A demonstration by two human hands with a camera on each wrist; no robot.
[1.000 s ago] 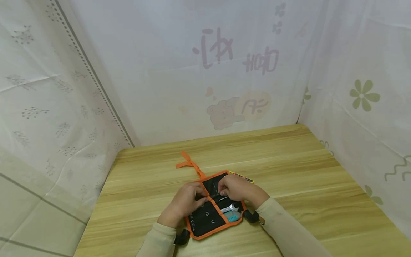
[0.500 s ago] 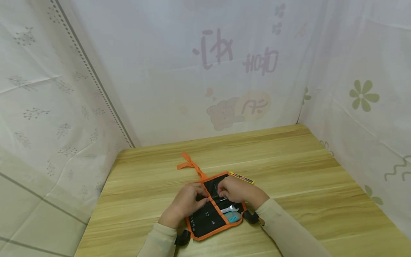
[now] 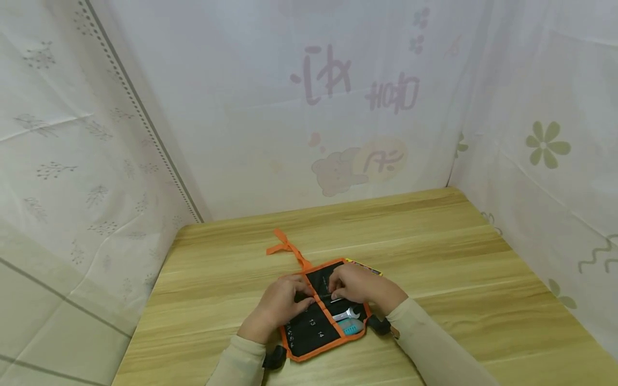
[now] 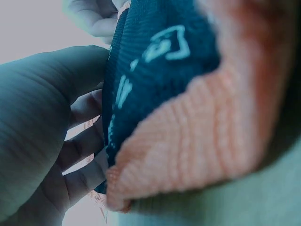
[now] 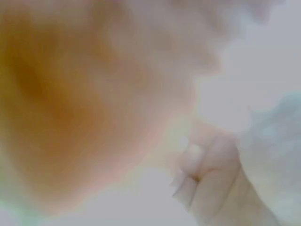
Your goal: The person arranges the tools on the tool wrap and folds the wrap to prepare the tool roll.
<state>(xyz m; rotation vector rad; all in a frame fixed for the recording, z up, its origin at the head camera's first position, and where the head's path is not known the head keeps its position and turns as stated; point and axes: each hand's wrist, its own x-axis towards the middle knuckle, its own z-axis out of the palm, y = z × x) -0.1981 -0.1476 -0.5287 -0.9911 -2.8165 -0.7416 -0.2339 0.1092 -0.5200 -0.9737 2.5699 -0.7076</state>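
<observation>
A black tool pouch [image 3: 309, 339] with orange trim lies opened out on the table, white numbers such as 13 and 14 on its pockets. My left hand [image 3: 276, 304] pinches the orange pocket edge near the middle; the left wrist view shows its fingers [image 4: 82, 181] against the black cloth. My right hand [image 3: 354, 282] is over the far right part, thumb and fingers pinching a thin silver tool [image 3: 336, 299], mostly hidden. Nearer me, an open-ended wrench [image 3: 346, 314] and a teal-handled tool [image 3: 351, 326] sit in pockets. The right wrist view is blurred.
An orange tie strap [image 3: 289, 247] stretches from the pouch toward the back of the wooden table [image 3: 410, 230]. Beyond the right hand lies a yellow printed strip [image 3: 364, 266], partly covered. Printed curtains [image 3: 270, 134] hang around the table.
My right hand has shifted very slightly, its thumb and fingertips moving a little at the silver tool. My left hand stays on the pocket edge.
</observation>
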